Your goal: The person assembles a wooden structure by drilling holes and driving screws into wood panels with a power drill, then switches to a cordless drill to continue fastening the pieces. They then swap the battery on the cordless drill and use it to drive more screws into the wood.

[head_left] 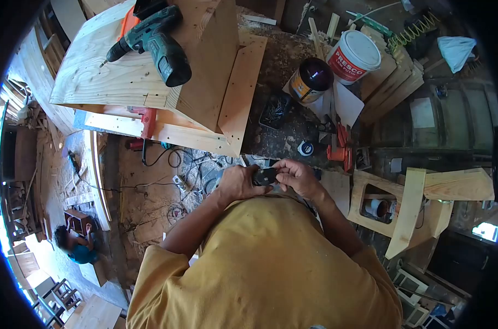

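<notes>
Close to my chest, my left hand [239, 182] is closed around a small black object [265, 176] with a rounded face, whose kind I cannot make out. My right hand [297, 178] meets it from the other side, with thumb and fingertips pinched at its edge. What those fingertips grip is too small to tell. Just beyond my hands, a round tape measure [306, 148] lies on the dark workbench [268, 141]. A red clamp [341, 151] is on the bench's right side.
A cordless drill [158, 44] lies on a wooden box [210, 66]. Behind the bench's front edge are a tray of screws [275, 111], a dark-lidded can [312, 81] and a white putty bucket [354, 56]. Cables [175, 156] cross the floor. Another person [76, 247] sits far left.
</notes>
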A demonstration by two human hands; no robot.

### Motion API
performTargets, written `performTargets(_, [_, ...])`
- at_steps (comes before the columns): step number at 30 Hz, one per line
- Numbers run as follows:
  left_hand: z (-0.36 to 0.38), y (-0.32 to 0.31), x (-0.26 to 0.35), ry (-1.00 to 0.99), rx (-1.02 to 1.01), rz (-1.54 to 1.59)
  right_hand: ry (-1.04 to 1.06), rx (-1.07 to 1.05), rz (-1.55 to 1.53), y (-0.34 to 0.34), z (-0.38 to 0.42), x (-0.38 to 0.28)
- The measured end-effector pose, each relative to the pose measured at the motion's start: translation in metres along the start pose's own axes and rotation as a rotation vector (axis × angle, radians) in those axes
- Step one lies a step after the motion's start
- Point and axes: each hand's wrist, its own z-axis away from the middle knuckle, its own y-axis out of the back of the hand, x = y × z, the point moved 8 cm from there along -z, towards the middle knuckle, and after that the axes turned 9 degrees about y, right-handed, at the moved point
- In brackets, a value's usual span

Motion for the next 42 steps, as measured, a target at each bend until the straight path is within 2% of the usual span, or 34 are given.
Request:
performTargets(3, [0.004, -0.015, -0.008, 0.041, -0.080, 0.273, -0.038, -0.028, 0.135, 0.001, -0.002, -0.002])
performTargets(5, [0.012, -0.014, -0.004, 0.029, -0.145, 0.557, -0.041, -0.024, 0.088, 0.000, -0.002, 0.005])
performTargets(8, [0.010, -0.034, -0.030, 0.216, -0.163, 0.653, -0.053, 0.096, -0.134, 0.006, -0.004, 0.028])
performTargets(11, [-0.005, -0.048, -0.129, 0.648, 0.189, 1.025, -0.014, 0.290, -0.383, 0.026, -0.003, 0.048])
performTargets(12, [-0.016, -0.037, -0.145, 0.547, 0.234, 0.945, 0.011, 0.363, -0.455, 0.037, 0.000, 0.051])
performTargets(14, [-0.042, -0.017, -0.161, 0.547, 0.149, 0.803, -0.009, 0.442, -0.284, 0.056, 0.004, 0.057])
performTargets(15, [-0.055, -0.012, -0.164, 0.646, 0.025, 0.737, -0.026, 0.477, -0.197, 0.064, 0.006, 0.059])
performTargets(16, [-0.071, -0.005, -0.161, 0.573, 0.075, 0.746, -0.067, 0.473, -0.144, 0.069, 0.007, 0.061])
performTargets(19, [-0.103, -0.003, -0.154, 0.716, 0.000, 0.932, -0.028, 0.408, 0.039, 0.070, 0.001, 0.056])
performTargets(22, [-0.132, -0.026, -0.169, 0.921, -0.039, 1.199, -0.081, 0.426, 0.035, 0.067, 0.001, 0.051])
performTargets(25, [-0.131, -0.007, -0.153, 0.927, 0.167, 1.079, -0.099, 0.416, 0.046, 0.067, -0.002, 0.050])
performTargets(27, [-0.146, -0.011, -0.167, 0.546, 0.522, 1.090, -0.073, 0.384, 0.103, 0.074, -0.002, 0.049])
performTargets(30, [-0.133, 0.003, -0.165, 0.398, 0.698, 0.946, -0.010, 0.349, 0.180, 0.085, -0.010, 0.039])
performTargets(31, [-0.111, -0.004, -0.164, 0.664, 0.484, 0.853, 0.011, 0.332, 0.140, 0.090, -0.013, 0.034])
performTargets(33, [-0.084, 0.006, -0.150, 0.626, 0.376, 0.603, 0.034, 0.310, 0.063, 0.100, -0.018, 0.024])
performTargets(35, [-0.040, 0.015, -0.118, 0.662, 0.110, 0.682, 0.105, 0.246, 0.078, 0.101, -0.029, 0.003])
performTargets(37, [0.016, 0.083, -0.051, 0.490, 0.080, 0.832, 0.166, 0.193, 0.123, 0.095, -0.037, -0.021])
performTargets(39, [0.056, 0.175, -0.029, 0.384, 0.515, 0.701, 0.185, 0.167, 0.116, 0.090, -0.051, -0.028])
performTargets(40, [0.068, 0.226, -0.001, 0.177, 0.914, 0.621, 0.179, 0.149, 0.135, 0.090, -0.057, -0.030])
performTargets(41, [0.070, 0.261, -0.015, 0.290, 0.914, 0.342, 0.176, 0.130, 0.158, 0.089, -0.061, -0.032])
performTargets(42, [0.069, 0.293, -0.020, 0.419, 0.971, 0.285, 0.173, 0.148, 0.088, 0.086, -0.066, -0.031])
